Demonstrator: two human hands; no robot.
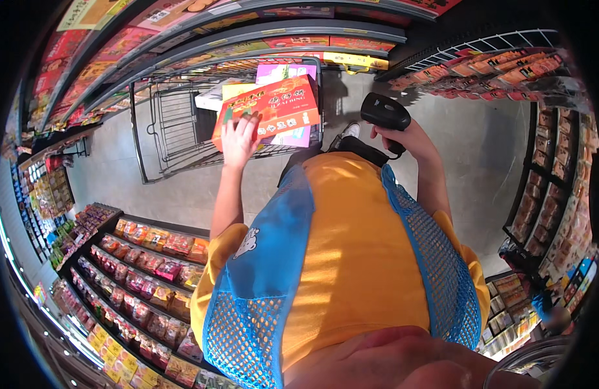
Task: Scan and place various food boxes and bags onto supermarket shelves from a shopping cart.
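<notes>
My left hand [241, 138] grips the left end of a red cardboard gift box [275, 104] that bears writing. Part of its grip is hidden. The box lies tilted over other boxes in a wire shopping cart [320, 92]. Among these, a purple box [280, 73] shows behind and below it, a yellow box [237, 89] peeks out at its left, and a white box [209, 99] sits further left. In my right hand [407, 136] is a black handheld barcode scanner [384, 111], held right of the cart with its head towards the shelves.
Shelves of gift boxes [362, 43] run behind the cart, with a yellow box [355, 61] low down. A wire rack of orange packets [503, 70] stands at upper right. Tiered shelves of packaged snacks [153, 238] flank the left; another shelf unit [542, 160] stands right. Grey floor [183, 194] lies between.
</notes>
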